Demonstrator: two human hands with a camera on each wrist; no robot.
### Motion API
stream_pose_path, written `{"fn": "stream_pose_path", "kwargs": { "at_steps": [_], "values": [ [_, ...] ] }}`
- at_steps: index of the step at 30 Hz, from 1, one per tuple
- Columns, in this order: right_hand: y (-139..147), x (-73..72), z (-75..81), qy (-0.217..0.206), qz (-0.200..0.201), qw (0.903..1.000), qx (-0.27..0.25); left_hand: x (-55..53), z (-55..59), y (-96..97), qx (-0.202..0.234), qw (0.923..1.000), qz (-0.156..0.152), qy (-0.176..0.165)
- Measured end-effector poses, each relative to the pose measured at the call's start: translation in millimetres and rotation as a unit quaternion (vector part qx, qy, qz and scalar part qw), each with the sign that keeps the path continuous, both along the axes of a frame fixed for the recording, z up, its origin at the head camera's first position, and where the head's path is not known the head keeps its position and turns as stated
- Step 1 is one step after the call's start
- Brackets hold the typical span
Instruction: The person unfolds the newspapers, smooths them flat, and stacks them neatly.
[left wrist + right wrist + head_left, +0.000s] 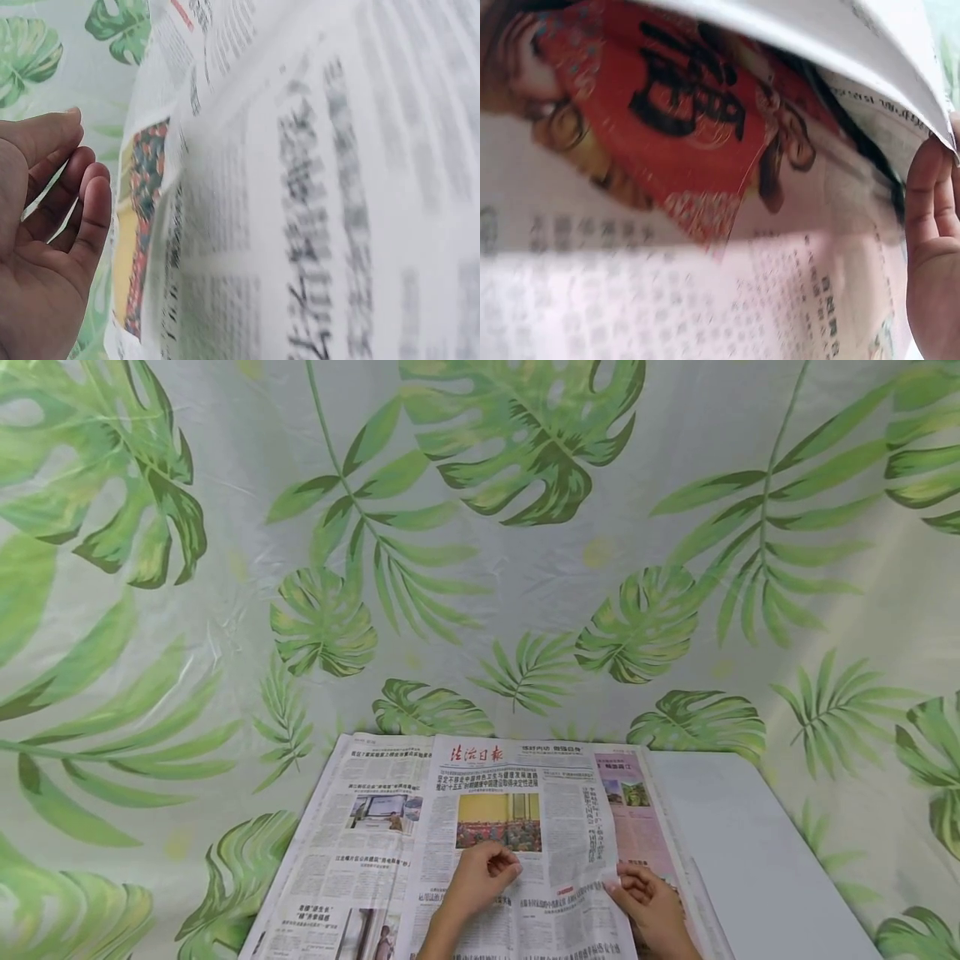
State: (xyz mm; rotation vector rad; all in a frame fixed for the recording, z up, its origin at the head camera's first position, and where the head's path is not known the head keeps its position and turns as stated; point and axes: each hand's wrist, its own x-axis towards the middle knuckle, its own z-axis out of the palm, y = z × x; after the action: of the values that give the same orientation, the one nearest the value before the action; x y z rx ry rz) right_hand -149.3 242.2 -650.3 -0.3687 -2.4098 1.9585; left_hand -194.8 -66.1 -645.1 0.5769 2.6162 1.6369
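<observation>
A newspaper (480, 768) with a red masthead and a photo of a crowd in a hall lies spread out. My right hand (652, 912) pinches the right edge of its front page, which lifts and curves there. In the right wrist view, fingers (924, 195) hold that edge, and a pink page (667, 300) with a red printed diamond shows underneath. My left hand (476, 883) is over the front page, just below the photo. Its fingers are loosely curved with nothing between them; in the left wrist view they are beside the raised sheet (225, 187).
Another newspaper page (337, 852) with photos extends on the left. A white table surface (738, 843) shows on the right. Behind the table hangs a pale sheet with green leaf prints (525, 568).
</observation>
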Motion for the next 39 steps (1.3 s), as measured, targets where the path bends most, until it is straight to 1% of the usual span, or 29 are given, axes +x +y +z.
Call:
{"fn": "stream_pose_path", "kwargs": {
  "at_steps": [1,8,14,18,22,26,28,30,32,35,39],
  "values": [
    [-1,-0.6,1.3,0.003,0.001,1.0000,0.000,0.4,2.6,3.2,0.002,1.0000,-0.002,-0.004],
    [-10,-2.4,10.4,0.034,0.008,0.9994,-0.007,0.2,16.5,20.2,0.010,0.9996,-0.027,0.006],
    [-14,-4.5,14.0,0.057,0.009,0.9982,-0.019,-0.9,30.0,36.1,0.010,0.9989,-0.047,0.000],
    [-18,-5.6,16.7,0.065,0.009,0.9976,-0.022,-0.9,32.8,44.0,0.006,0.9982,-0.059,0.006],
    [-21,-7.0,17.4,0.079,0.009,0.9967,-0.015,-1.3,32.8,50.5,0.007,0.9976,-0.068,0.011],
    [-22,-7.6,19.0,0.092,0.011,0.9957,-0.010,-3.5,32.8,58.1,0.002,0.9970,-0.071,0.030],
    [-24,-6.8,20.6,0.090,0.015,0.9957,-0.014,-4.4,33.5,62.1,-0.002,0.9964,-0.073,0.044],
    [-25,-6.3,20.6,0.099,0.021,0.9948,-0.015,-5.1,34.6,66.6,-0.007,0.9957,-0.072,0.058],
    [-26,-6.2,20.8,0.106,0.029,0.9938,-0.014,-5.6,36.5,71.4,-0.010,0.9957,-0.068,0.063],
    [-28,-6.8,21.1,0.125,0.039,0.9914,-0.012,-6.4,39.5,79.2,-0.013,0.9968,-0.054,0.058],
    [-30,-7.0,22.2,0.141,0.060,0.9880,-0.024,-6.3,44.2,87.6,-0.009,0.9988,-0.033,0.036]
  ]
}}
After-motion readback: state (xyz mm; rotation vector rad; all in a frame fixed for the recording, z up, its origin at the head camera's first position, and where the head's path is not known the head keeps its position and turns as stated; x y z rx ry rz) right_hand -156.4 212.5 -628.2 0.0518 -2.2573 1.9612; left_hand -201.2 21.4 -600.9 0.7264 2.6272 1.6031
